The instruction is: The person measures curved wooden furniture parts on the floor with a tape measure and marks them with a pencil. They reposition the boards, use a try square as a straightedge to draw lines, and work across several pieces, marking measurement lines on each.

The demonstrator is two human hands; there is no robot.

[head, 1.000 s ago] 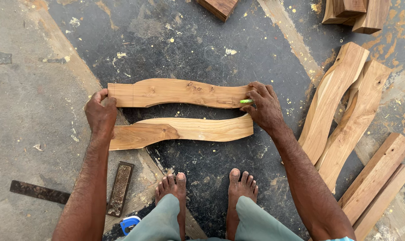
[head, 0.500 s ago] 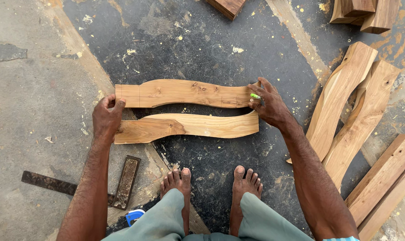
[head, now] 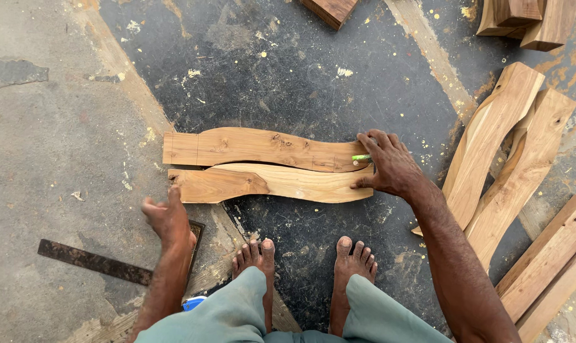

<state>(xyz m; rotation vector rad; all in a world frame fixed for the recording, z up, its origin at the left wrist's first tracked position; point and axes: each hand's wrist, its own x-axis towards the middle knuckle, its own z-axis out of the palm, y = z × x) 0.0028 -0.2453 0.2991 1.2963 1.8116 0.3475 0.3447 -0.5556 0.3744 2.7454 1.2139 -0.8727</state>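
Two curved wooden pieces lie side by side on the dark floor: the far piece and the near piece. My right hand rests on their right ends and holds a small green marker between its fingers. My left hand hovers just below the left end of the near piece, blurred, fingers apart and holding nothing. My bare feet stand just below the pieces.
A rusty metal square lies on the grey floor at lower left. More curved wooden pieces lie at right, straight wood blocks at lower right. Other blocks sit at top right, one block at top centre.
My left hand has let go of the pieces' left ends and pulled back toward me. The two pieces now lie closer together. The right hand stays on the right ends.
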